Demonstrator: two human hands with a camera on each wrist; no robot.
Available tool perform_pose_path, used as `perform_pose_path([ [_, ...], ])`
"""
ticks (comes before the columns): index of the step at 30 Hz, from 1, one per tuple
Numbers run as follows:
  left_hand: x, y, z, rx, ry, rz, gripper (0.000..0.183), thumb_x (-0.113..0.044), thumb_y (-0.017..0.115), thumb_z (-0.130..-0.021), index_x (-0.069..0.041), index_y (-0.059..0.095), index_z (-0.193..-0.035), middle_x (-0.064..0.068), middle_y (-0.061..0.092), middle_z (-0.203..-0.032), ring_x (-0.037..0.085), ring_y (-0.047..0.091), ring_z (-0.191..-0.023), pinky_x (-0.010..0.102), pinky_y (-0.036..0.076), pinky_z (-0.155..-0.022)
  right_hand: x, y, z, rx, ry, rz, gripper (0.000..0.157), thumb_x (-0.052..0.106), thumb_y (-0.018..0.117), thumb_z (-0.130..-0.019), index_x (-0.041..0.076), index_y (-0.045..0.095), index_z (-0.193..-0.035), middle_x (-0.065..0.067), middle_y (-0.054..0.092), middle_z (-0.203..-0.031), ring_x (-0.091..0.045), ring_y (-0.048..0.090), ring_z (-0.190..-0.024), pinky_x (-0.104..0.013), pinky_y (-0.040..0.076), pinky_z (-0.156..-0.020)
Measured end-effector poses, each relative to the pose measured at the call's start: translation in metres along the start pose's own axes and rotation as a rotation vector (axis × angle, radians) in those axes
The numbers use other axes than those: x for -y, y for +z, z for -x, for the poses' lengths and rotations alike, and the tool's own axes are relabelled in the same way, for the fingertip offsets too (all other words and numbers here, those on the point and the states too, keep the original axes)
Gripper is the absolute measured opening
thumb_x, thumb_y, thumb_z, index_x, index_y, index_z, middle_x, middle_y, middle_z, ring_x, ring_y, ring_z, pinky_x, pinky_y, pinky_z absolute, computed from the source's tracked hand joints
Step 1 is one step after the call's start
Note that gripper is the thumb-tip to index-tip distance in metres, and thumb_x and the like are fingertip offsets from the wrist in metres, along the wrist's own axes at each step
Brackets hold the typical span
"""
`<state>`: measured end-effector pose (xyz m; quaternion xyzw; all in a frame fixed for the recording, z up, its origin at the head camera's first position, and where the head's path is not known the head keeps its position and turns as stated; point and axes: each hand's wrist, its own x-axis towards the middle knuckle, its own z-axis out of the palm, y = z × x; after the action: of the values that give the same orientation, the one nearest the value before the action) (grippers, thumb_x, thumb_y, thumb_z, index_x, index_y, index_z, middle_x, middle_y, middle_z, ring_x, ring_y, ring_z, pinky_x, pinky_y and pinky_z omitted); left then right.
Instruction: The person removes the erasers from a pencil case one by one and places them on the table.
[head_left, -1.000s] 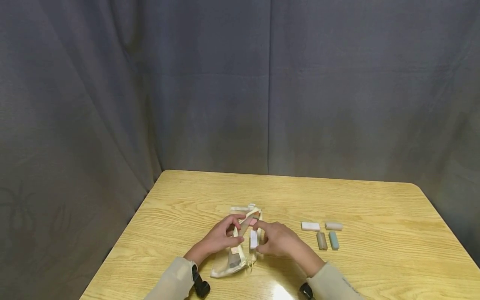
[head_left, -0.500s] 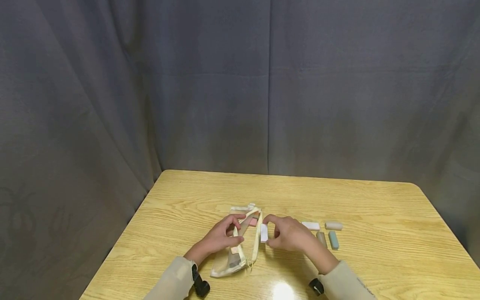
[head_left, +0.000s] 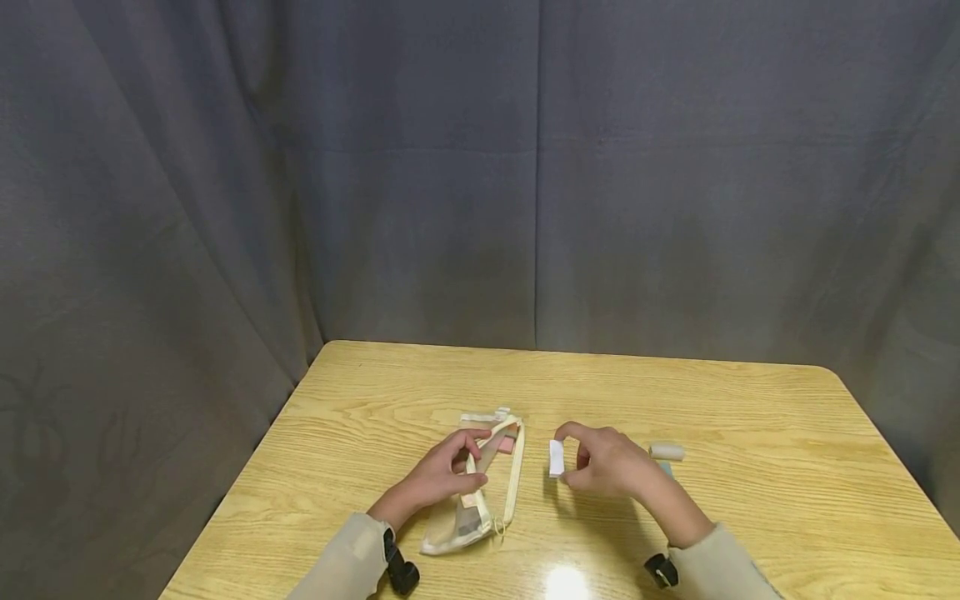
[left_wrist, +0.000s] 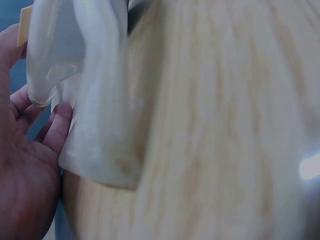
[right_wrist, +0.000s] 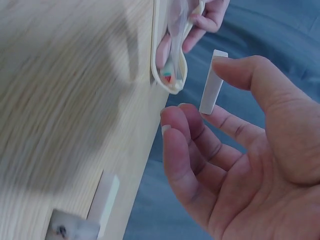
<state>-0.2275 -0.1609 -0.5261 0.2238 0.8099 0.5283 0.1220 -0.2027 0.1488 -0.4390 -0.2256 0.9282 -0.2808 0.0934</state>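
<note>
My left hand [head_left: 442, 475] holds the near-left rim of a see-through mesh zip pouch [head_left: 517, 477], its mouth spread apart. Pinkish blocks [head_left: 507, 445] show inside the pouch. In the left wrist view my fingers are curled against the pale mesh [left_wrist: 102, 100], blurred. To the right of the pouch, my right hand [head_left: 611, 465] pinches a white eraser [head_left: 556, 458] above the table. In the right wrist view the eraser [right_wrist: 212, 87] stands upright between thumb and fingertip, and the other fingers curl loosely below it.
Beyond my right hand lie a beige block [head_left: 667, 451] and a blue one [head_left: 667, 469], partly covered. In the right wrist view a white bar [right_wrist: 104, 202] and a greyish piece [right_wrist: 72, 227] lie on the wooden table [head_left: 375, 383]. A dark curtain [head_left: 420, 208] hangs behind.
My right hand has moved right, carrying the white eraser from over the pouch's mouth to clear of it. It now covers some of the blocks. My left hand and the pouch have stayed put.
</note>
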Motion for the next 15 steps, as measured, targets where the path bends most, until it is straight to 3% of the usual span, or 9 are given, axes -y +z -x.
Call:
perform_pose_path([
  [3, 0.0, 0.0, 0.001, -0.005, -0.001, -0.007, 0.026, -0.016, 0.075, -0.09, -0.008, 0.055, -0.105, -0.001, 0.047, -0.153, 0.02, 0.052, -0.118, 0.031, 0.04, -0.088, -0.006, -0.004, 0.003, -0.013, 0.001, 0.005, 0.05, 0.021, 0.081, -0.083, 0.016, 0.06, -0.128, 0.005, 0.059, -0.077, -0.011, 0.052, -0.064, -0.03, 0.044, -0.058],
  [11, 0.001, 0.0, 0.0, -0.009, 0.003, -0.025, 0.025, -0.016, 0.075, -0.09, -0.009, 0.055, -0.104, -0.002, 0.048, -0.152, 0.02, 0.051, -0.104, 0.03, 0.04, -0.084, -0.021, -0.018, 0.012, -0.011, 0.01, -0.036, 0.051, 0.023, 0.08, -0.086, 0.012, 0.058, -0.131, 0.003, 0.06, -0.083, -0.013, 0.052, -0.066, -0.031, 0.045, -0.061],
  [15, 0.0, 0.0, 0.0, -0.005, 0.0, -0.011, 0.025, -0.016, 0.075, -0.09, -0.01, 0.055, -0.104, -0.002, 0.047, -0.153, 0.022, 0.05, -0.126, 0.035, 0.041, -0.092, -0.029, -0.024, 0.018, -0.01, 0.019, -0.07, 0.052, 0.022, 0.078, -0.087, 0.01, 0.057, -0.133, 0.001, 0.059, -0.085, -0.015, 0.052, -0.065, -0.031, 0.044, -0.059],
])
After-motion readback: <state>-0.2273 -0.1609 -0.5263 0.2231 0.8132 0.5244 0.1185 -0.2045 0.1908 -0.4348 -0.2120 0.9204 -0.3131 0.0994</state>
